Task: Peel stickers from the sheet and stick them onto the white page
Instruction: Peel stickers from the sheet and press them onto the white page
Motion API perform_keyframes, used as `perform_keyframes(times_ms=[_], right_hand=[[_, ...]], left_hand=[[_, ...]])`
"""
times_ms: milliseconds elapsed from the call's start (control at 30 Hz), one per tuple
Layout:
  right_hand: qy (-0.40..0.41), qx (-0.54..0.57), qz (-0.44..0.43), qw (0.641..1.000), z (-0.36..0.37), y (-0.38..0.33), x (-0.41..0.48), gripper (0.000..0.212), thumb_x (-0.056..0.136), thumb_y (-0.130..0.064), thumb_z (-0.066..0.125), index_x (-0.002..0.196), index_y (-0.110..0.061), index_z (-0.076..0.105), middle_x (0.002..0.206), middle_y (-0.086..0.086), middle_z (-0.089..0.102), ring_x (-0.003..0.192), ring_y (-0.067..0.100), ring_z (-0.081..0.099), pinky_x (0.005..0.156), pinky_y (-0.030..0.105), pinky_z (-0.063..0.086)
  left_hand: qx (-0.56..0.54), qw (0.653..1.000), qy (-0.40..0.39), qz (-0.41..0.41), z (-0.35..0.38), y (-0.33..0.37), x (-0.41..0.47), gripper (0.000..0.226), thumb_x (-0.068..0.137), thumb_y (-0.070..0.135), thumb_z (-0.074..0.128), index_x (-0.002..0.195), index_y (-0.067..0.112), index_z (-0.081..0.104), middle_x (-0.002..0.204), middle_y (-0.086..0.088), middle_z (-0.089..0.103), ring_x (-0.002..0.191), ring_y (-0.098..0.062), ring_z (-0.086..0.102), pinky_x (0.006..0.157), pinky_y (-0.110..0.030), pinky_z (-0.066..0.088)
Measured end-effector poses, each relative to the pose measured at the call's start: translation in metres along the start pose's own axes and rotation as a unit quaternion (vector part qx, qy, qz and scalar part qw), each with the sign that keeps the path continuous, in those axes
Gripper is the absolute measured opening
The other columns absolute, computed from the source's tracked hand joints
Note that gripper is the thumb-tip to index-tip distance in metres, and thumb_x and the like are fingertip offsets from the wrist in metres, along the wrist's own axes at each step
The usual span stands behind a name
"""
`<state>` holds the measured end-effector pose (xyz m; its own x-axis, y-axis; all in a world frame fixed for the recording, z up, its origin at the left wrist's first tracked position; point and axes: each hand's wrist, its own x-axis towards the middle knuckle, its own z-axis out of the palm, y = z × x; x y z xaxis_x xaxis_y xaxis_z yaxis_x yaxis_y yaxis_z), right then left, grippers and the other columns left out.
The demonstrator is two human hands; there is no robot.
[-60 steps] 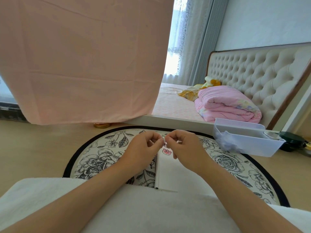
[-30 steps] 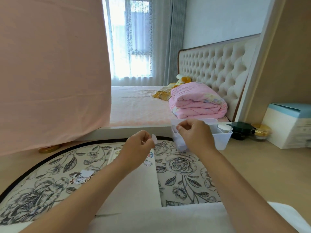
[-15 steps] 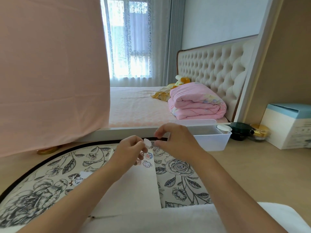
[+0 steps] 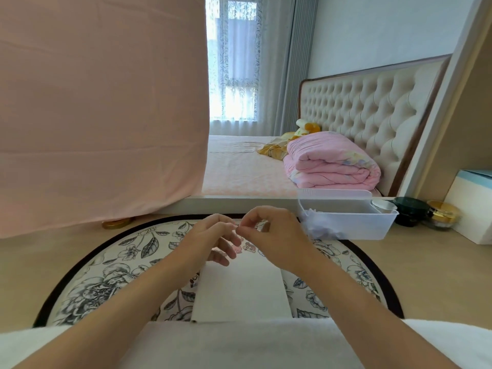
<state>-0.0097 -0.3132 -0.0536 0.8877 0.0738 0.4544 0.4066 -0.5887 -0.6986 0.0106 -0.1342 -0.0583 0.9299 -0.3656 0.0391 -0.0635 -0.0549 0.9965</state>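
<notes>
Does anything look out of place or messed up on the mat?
Nothing stands out. The white page lies flat on the floral mat; the left hand and right hand pinch a tiny sticker above it.

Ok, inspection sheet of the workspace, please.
Surface: round floral mat on a tan surface.
Job's things: white page on the mat, stickers at its far end; sticker sheet not made out.
Clutter: clear bin, dark jar, gold jar, box at right; gold lid at left.
Grips: left hand and right hand pinch fingertips together above the page; held item too small to tell.
Cables: nothing seen.
Surroundings: pink cloth, bed, folded pink quilt.
</notes>
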Motion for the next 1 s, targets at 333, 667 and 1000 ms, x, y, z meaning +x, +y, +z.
perform_keyframes(times_ms=[333,667,1000], right_hand=[[-0.078,0.272,0.216,0.934,0.02,-0.008,-0.01,0.018,0.087,-0.03,0.077,0.09,-0.012,0.074,0.078,0.004,0.064,0.053,0.012,0.052,0.046,0.021,0.035],[-0.004,0.073,0.153,0.986,0.023,-0.005,-0.007,0.019,0.083,-0.033,0.08,0.097,-0.023,0.072,0.081,-0.004,0.07,0.049,0.003,0.056,0.052,0.016,0.046],[-0.029,-0.015,0.074,0.997,0.019,-0.002,-0.003,0.014,0.088,-0.03,0.076,0.075,-0.03,0.072,0.072,-0.006,0.07,0.051,0.005,0.054,0.053,0.017,0.045]], left_hand=[[0.086,0.992,0.052,0.075,-0.023,-0.017,-0.017,0.009,0.096,0.011,0.062,0.09,0.007,0.067,0.078,-0.008,0.074,0.066,-0.017,0.066,0.057,-0.029,0.048],[0.231,0.965,0.066,0.109,-0.03,-0.026,-0.014,0.013,0.095,0.02,0.064,0.081,0.021,0.064,0.074,0.005,0.071,0.065,-0.014,0.063,0.062,-0.021,0.049],[0.301,0.942,0.05,0.136,-0.028,-0.02,-0.017,0.013,0.093,0.032,0.065,0.081,0.031,0.068,0.075,0.021,0.071,0.072,-0.005,0.064,0.067,-0.018,0.05]])
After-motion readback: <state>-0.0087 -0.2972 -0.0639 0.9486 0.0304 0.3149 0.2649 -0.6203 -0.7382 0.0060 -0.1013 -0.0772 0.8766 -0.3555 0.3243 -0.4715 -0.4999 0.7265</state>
